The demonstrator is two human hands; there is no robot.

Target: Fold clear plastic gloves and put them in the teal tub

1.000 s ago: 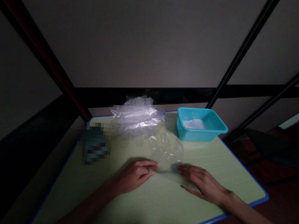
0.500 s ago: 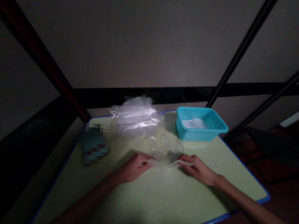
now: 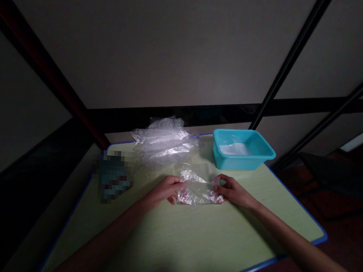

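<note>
A clear plastic glove lies folded over on the pale green table, between both of my hands. My left hand pinches its left edge with curled fingers. My right hand grips its right edge the same way. Both hands rest low on the tabletop, roughly a hand's width apart.
A heap of clear plastic gloves lies at the back of the table. A teal plastic tub with something white inside stands at the back right. A blurred dark object sits at the left. Dark frame bars cross behind the table.
The glove lay flat and spread a second ago. Both hands have moved away from me and lifted its near edge over, so it is folded into a shorter band.
</note>
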